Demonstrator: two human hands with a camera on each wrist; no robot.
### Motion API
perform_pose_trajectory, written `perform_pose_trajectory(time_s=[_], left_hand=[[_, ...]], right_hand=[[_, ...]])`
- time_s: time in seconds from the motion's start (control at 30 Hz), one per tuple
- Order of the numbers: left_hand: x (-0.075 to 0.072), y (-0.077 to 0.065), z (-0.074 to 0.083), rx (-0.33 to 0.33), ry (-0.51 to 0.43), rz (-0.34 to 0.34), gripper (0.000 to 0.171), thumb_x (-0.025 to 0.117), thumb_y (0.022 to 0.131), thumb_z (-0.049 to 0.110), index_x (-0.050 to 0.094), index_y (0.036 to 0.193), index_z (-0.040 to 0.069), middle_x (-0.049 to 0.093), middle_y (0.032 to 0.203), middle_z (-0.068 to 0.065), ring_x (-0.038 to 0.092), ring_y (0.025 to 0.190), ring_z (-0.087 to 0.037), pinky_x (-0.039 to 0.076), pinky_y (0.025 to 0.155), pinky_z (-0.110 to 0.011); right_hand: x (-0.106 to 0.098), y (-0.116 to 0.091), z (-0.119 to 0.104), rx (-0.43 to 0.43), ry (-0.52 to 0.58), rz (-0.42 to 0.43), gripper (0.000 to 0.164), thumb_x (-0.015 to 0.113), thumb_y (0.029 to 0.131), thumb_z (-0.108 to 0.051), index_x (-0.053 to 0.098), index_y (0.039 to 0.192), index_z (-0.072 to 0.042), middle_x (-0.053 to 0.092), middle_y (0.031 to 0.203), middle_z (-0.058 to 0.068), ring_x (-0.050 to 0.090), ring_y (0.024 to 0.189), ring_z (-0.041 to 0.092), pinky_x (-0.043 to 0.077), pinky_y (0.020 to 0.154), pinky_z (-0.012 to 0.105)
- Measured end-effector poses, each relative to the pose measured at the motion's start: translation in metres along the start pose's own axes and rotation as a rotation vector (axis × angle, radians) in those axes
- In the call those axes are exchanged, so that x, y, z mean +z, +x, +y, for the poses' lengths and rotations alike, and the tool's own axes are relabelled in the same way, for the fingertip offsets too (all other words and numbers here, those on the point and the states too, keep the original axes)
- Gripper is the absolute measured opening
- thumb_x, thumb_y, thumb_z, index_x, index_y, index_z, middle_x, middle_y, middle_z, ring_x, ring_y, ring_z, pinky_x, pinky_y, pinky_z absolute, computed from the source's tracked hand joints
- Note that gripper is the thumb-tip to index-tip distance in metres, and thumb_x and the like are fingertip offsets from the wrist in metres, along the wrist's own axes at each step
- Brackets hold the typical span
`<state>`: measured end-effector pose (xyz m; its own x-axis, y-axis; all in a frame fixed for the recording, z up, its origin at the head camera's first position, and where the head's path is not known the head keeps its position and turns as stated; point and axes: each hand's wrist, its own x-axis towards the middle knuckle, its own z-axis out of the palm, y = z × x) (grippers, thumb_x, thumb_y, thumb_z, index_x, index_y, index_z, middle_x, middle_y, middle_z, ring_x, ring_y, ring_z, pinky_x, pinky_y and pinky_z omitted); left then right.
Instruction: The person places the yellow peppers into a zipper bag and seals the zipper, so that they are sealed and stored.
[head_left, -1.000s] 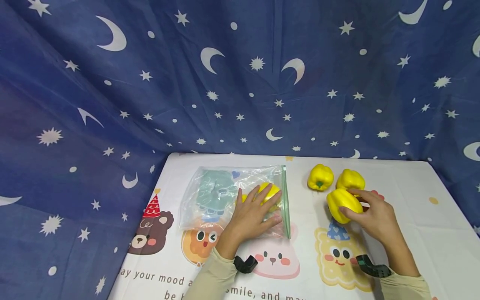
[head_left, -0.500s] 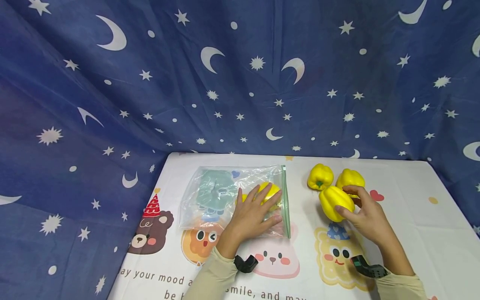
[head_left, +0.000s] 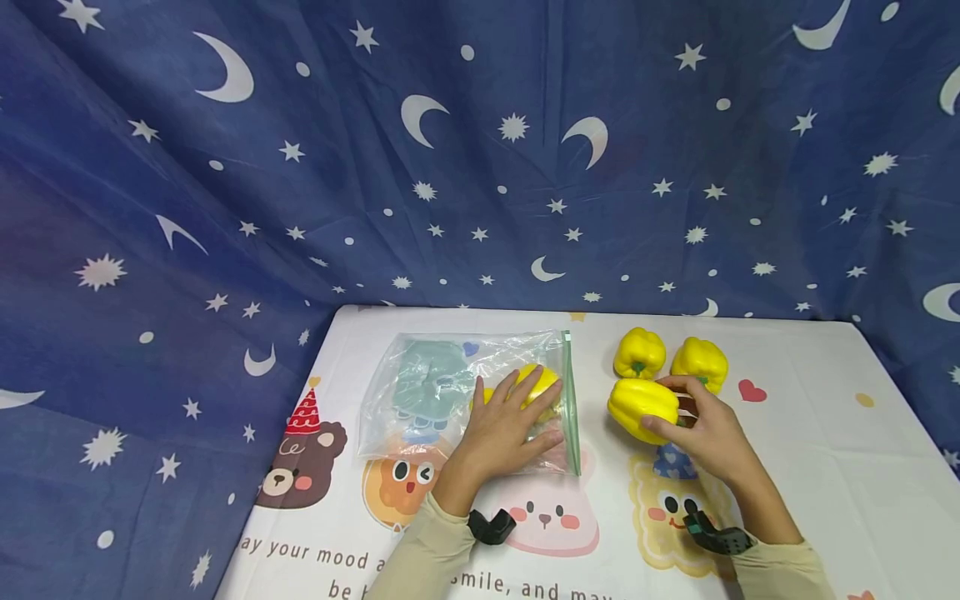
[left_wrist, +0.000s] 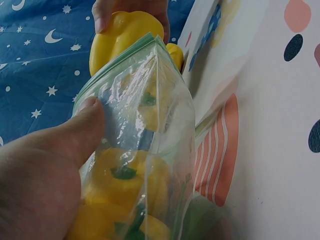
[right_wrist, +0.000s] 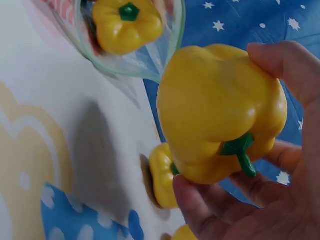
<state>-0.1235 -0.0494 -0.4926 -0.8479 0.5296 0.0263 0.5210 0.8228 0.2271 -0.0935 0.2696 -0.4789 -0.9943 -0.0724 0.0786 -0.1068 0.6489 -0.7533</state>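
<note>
A clear zip bag with a green seal strip lies on the table, its mouth facing right. My left hand lies flat on it, fingers spread over a yellow pepper inside; in the left wrist view the thumb presses the plastic beside the mouth. That yellow pepper shows through the bag. My right hand grips another yellow pepper just right of the bag's mouth, off the table. The right wrist view shows this held pepper with its green stem toward the palm.
Two more yellow peppers sit on the table behind the right hand. The white tablecloth has cartoon animals printed on it. A blue star-and-moon curtain hangs behind and to the left. Something pale green also lies inside the bag.
My right hand has carried its yellow pepper leftward, from beside the other two peppers to near the bag's mouth. The left hand has stayed on the bag.
</note>
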Motion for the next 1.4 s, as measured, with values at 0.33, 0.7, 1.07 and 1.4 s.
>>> perform_pose_trajectory(time_s=[0.33, 0.7, 1.07, 1.4], left_hand=[[-0.001, 0.000, 0.000, -0.001, -0.008, -0.006, 0.072, 0.040, 0.098, 0.072, 0.013, 0.161, 0.049, 0.014, 0.173, 0.007, 0.023, 0.157, -0.033, 0.017, 0.116, -0.077], [0.000, 0.000, -0.001, 0.000, -0.014, -0.002, 0.072, 0.039, 0.098, 0.073, 0.012, 0.161, 0.050, 0.014, 0.173, 0.007, 0.022, 0.157, -0.032, 0.017, 0.116, -0.077], [0.000, 0.000, 0.000, -0.004, -0.016, -0.001, 0.071, 0.039, 0.099, 0.072, 0.012, 0.161, 0.050, 0.015, 0.173, 0.008, 0.022, 0.158, -0.031, 0.016, 0.116, -0.077], [-0.001, 0.000, 0.000, -0.006, -0.028, 0.004, 0.074, 0.039, 0.096, 0.075, 0.014, 0.161, 0.050, 0.016, 0.173, 0.007, 0.023, 0.157, -0.033, 0.016, 0.116, -0.077]], right_hand=[[0.017, 0.004, -0.006, -0.001, 0.072, -0.047, 0.060, 0.080, 0.090, -0.033, 0.051, 0.137, -0.010, 0.063, 0.135, 0.015, 0.065, 0.118, 0.041, 0.059, 0.092, 0.038], [0.032, 0.006, -0.010, -0.011, 0.082, -0.072, 0.061, 0.081, 0.088, -0.035, 0.055, 0.140, -0.013, 0.061, 0.139, 0.014, 0.063, 0.121, 0.045, 0.055, 0.094, 0.060], [0.047, 0.007, -0.014, 0.088, 0.102, -0.117, 0.069, 0.082, 0.085, -0.044, 0.051, 0.138, -0.013, 0.059, 0.137, 0.015, 0.061, 0.127, 0.042, 0.051, 0.103, 0.058], [0.057, 0.008, -0.016, 0.077, 0.124, -0.130, 0.063, 0.083, 0.084, -0.043, 0.055, 0.130, -0.011, 0.066, 0.130, 0.011, 0.065, 0.122, 0.037, 0.052, 0.101, 0.057]])
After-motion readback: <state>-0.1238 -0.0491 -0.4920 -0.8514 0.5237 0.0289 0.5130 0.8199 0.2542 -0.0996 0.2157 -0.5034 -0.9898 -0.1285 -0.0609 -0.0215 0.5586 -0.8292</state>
